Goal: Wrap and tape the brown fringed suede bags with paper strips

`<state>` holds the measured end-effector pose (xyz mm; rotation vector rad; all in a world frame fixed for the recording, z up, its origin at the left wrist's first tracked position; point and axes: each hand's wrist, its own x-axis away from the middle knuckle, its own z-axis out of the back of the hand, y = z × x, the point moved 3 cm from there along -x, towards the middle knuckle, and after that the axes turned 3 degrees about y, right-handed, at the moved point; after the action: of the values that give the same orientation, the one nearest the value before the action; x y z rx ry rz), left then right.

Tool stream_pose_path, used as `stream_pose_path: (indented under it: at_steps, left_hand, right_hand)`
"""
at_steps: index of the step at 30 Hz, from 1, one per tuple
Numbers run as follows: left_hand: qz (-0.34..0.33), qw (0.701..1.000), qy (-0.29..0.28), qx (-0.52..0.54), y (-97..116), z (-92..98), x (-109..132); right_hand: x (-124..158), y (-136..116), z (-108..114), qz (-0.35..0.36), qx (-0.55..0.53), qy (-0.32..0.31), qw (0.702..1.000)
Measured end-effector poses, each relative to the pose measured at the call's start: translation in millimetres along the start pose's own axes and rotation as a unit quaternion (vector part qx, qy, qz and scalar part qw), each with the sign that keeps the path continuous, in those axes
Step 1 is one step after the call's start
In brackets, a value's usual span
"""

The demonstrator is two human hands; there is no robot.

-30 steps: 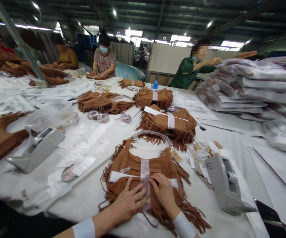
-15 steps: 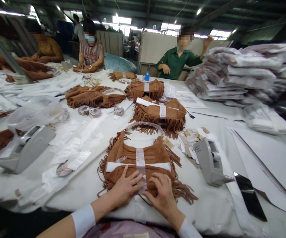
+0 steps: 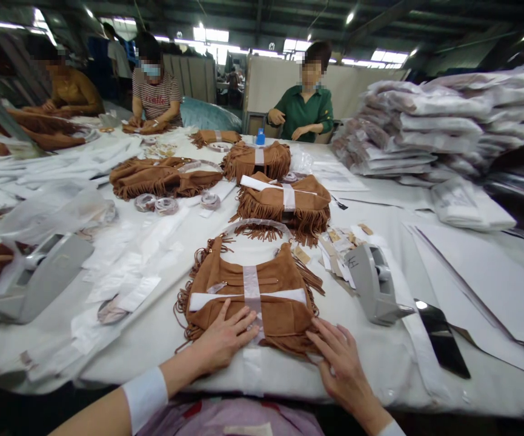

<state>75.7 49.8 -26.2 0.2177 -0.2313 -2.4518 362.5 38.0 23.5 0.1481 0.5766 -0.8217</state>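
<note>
A brown fringed handbag [image 3: 218,266] lies on the white-covered table right in front of me, its wrapped handle pointing away. A pale translucent strip [image 3: 251,281] runs down its middle, over a white band [image 3: 289,296] that crosses the bag sideways. My left hand [image 3: 228,336] rests flat on the lower part of the bag, fingers spread, their tips at the strip. At the bag's lower right corner is my right hand [image 3: 338,354], with its fingers stretched out onto the edge and fringe and its thumb apart. The strip's lower end hangs below the bag onto the table cover.
Grey tape dispensers stand at the right [image 3: 375,284] and left [image 3: 39,278]. More fringed bags [image 3: 284,203] lie beyond, near rolled straps [image 3: 166,206]. Plastic-wrapped packages [image 3: 443,127] are piled at the far right. Co-workers, one in a green shirt [image 3: 307,112], are across the table.
My right hand has moved from the strip's lower end to the bag's right corner. My left hand stays on the bag. The green-shirted person's raised arm has come down.
</note>
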Motion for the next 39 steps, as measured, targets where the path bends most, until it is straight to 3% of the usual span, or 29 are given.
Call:
stream_pose_path:
  at_steps: [4,6,8,13,17,21,26,32,39]
  left_hand:
    - [0.013,1.000,-0.005,-0.016,2.6,2.7,-0.5]
    - [0.014,1.000,-0.008,-0.019,3.3,3.7,-0.7]
    - [0.007,1.000,-0.006,-0.020,4.0,5.0,-0.8]
    - [0.016,1.000,0.009,-0.025,6.7,8.5,-0.6]
    - [0.026,0.999,0.008,-0.017,6.8,3.2,1.0]
    - [0.010,1.000,0.018,-0.003,3.0,-3.4,4.4]
    - [0.005,1.000,0.031,0.001,1.0,-5.3,7.8]
    - [0.009,0.999,0.025,0.020,0.5,-5.3,9.3]
    - [0.028,0.998,0.022,0.047,-0.5,-2.7,11.6]
  right_hand:
    - [-23.8,-50.6,8.3,0.000,-0.097,0.014,0.995]
    - [-40.6,-63.1,6.0,-0.032,-0.117,0.037,0.992]
    - [-58.5,-66.0,-3.6,-0.053,-0.120,0.038,0.991]
    - [-90.8,-59.2,-56.9,-0.001,-0.075,-0.089,0.993]
    - [-90.7,-52.5,-96.5,0.010,-0.044,-0.136,0.990]
    - [-83.8,-49.8,-112.8,0.010,-0.033,-0.143,0.989]
    - [-86.4,-48.8,-109.1,0.012,-0.045,-0.155,0.987]
    - [-76.7,-46.4,-81.4,0.042,-0.077,-0.152,0.984]
    - [-57.0,-47.7,-67.7,0.033,-0.176,-0.215,0.960]
